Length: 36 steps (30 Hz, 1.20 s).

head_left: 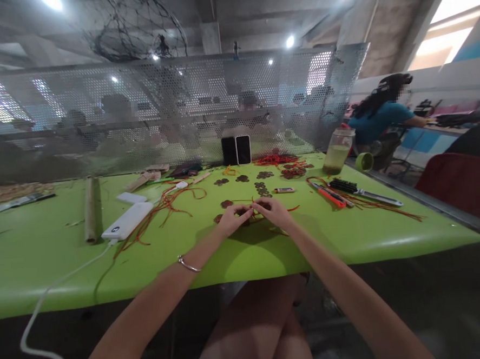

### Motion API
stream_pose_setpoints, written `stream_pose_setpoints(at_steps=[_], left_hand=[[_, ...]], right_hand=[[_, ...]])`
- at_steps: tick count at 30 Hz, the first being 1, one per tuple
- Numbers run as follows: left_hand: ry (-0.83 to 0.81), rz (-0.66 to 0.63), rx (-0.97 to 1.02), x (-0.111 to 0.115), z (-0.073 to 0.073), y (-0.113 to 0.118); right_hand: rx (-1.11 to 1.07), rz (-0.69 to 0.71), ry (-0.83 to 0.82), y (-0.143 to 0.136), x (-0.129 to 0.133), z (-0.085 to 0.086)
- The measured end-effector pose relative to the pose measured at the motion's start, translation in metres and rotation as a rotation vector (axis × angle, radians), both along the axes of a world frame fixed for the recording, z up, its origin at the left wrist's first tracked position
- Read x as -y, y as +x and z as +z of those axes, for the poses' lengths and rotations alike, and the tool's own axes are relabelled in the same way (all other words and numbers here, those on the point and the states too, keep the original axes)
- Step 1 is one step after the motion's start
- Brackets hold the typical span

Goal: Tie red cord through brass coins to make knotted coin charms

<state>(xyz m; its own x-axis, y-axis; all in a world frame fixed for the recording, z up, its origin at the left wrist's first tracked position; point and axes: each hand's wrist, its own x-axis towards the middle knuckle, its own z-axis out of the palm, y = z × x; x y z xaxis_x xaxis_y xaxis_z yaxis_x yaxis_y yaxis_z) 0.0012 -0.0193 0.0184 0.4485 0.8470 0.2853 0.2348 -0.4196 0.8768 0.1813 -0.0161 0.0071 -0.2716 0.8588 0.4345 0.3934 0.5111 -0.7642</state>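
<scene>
Near the front middle of the green table (237,261), my left hand (233,219) and my right hand (272,212) meet with fingertips almost touching. Both pinch at a thin red cord (294,208), whose ends stick out to the sides. Dark round pieces, partly hidden by my fingers, hang or lie beneath them. Just left of my left hand lie small reddish-brown coins (226,204). Beyond my hands are several groups of dark coins (260,189) and a lighter (284,190).
Left: a white power bank (127,221) with cable, red cords (168,203), a bamboo piece (90,210). Right: an orange cutter (328,194), a black brush (343,185), a bottle (338,152). Behind: a phone (243,149), a mesh screen (171,113). A person (382,114) sits at right.
</scene>
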Motion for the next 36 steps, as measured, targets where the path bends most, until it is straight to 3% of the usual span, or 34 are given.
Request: stream_pose_setpoints(at_steps=[11, 20, 29, 36], left_hand=[[-0.043, -0.087, -0.006, -0.001, -0.002, 0.002], [-0.100, 0.040, 0.138, -0.013, -0.014, -0.001], [-0.133, 0.010, 0.193, -0.008, -0.013, 0.002], [-0.060, 0.080, 0.166, -0.008, -0.011, 0.002]], right_hand=[[-0.113, -0.053, 0.006, 0.001, 0.002, 0.001], [-0.070, 0.074, -0.158, 0.001, -0.004, -0.004], [-0.138, 0.124, -0.265, 0.002, -0.002, -0.004], [-0.192, 0.131, -0.288, 0.002, 0.001, -0.001]])
